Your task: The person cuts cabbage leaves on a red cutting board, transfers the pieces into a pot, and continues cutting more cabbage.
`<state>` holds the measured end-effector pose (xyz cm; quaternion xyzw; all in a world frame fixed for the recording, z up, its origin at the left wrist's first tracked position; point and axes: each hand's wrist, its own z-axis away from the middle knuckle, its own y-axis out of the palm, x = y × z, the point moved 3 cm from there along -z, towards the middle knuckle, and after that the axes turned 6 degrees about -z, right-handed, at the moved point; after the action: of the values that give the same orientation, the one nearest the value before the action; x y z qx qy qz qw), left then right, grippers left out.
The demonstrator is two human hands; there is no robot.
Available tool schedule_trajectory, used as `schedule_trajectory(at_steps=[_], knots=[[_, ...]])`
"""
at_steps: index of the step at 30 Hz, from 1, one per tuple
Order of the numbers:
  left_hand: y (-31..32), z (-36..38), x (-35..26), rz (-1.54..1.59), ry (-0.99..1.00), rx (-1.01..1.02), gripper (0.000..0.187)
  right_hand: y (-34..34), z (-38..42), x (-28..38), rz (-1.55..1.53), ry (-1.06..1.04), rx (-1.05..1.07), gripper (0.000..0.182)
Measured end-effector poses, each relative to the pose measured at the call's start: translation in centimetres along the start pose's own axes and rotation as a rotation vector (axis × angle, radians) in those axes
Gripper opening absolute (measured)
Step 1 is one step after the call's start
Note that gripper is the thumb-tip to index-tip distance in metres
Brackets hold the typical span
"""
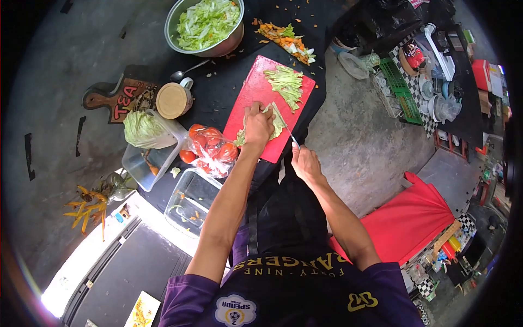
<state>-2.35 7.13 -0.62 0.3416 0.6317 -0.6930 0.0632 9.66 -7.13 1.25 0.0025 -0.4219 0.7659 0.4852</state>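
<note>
On the red cutting board (251, 90), my left hand (258, 125) presses down with bent fingers on a pale green cabbage leaf (278, 129). My right hand (306, 163) grips a knife (295, 141) by its handle. The blade lies along the leaf, just right of my left fingertips. A pile of shredded cabbage (284, 84) rests on the board's far part. Left of my left forearm is a plastic bag of tomatoes (211, 150). Part of the leaf is hidden under my left hand.
A metal bowl (218, 50) of shredded cabbage stands at the far edge, beside vegetable scraps (289, 42). Leftward are a spoon (178, 76), lidded mug (174, 101), wooden TEA board (98, 99), cabbage head (144, 131) on a plastic tub (139, 171), and a clear container (182, 218).
</note>
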Motion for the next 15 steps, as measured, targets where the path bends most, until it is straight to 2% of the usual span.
schedule_trajectory(at_steps=[4, 8, 10, 15], knots=[[-0.9, 0.4, 0.2, 0.086, -0.026, 0.014, 0.023, -1.2, -1.7, -0.5, 0.075, -0.083, 0.030, 0.050], [-2.0, 1.0, 0.8, 0.099, -0.013, -0.063, 0.027, -3.6, -4.1, 1.2, 0.100, -0.118, 0.009, 0.047], [-2.7, 1.1, 0.5, 0.080, 0.025, -0.127, 0.028, -4.2, -5.0, 1.8, 0.031, -0.147, -0.024, 0.048], [-3.5, 2.2, -0.5, -0.153, 0.091, -0.091, 0.027, -2.7, -4.1, 1.6, -0.160, -0.233, -0.061, 0.052]])
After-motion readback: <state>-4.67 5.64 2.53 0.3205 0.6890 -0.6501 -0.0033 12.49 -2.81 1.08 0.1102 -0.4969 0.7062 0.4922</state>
